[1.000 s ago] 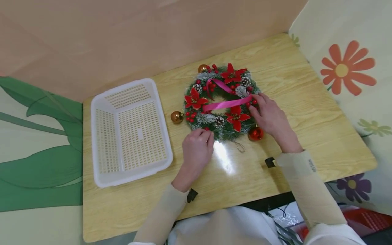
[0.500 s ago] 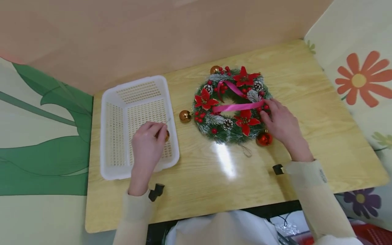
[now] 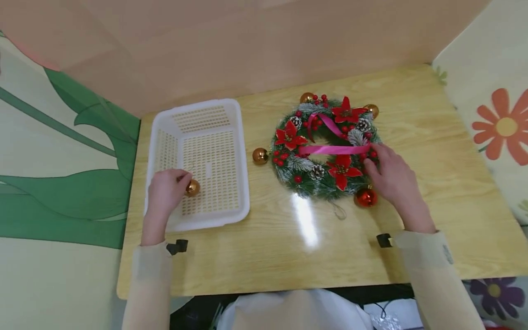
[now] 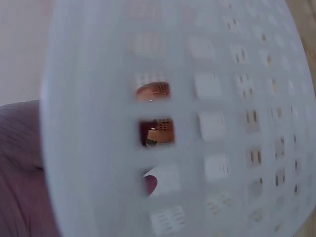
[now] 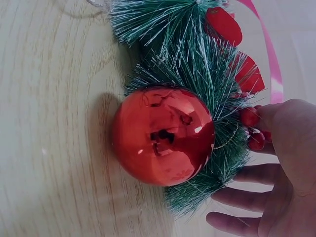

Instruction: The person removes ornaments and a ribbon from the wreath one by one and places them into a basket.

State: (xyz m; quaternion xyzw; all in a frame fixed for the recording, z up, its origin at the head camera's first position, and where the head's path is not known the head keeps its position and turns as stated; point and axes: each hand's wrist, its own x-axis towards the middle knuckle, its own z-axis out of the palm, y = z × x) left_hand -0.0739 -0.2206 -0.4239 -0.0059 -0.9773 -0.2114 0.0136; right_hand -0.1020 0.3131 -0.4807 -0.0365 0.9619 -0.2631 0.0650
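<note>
In the head view my left hand [image 3: 166, 190] holds a shiny gold bauble [image 3: 192, 188] by its top, over the white perforated plastic basket [image 3: 243, 183]. The basket's wall fills the left wrist view, with part of the gold bauble [image 4: 160, 133] showing through its holes. My right hand [image 3: 395, 181] grips the right side of a green Christmas wreath [image 3: 307, 187], near one end of a pink ribbon [image 3: 334, 150]. Close up, a finger touches red berries [image 5: 249, 117] there. A red bauble [image 5: 163, 136] hangs from the wreath's front right.
Three more gold baubles lie around the wreath: one at its left [image 3: 260, 156], one at the back [image 3: 307, 97] and one at the back right [image 3: 371, 110]. A string loop [image 3: 339, 211] sticks out in front. Walls border the wooden table [image 3: 264, 266] behind and at the sides.
My left hand has moved left from the wreath's front edge to the basket, carrying the gold bauble. My right hand has stayed on the wreath. A gold bauble shows now at the wreath's back right.
</note>
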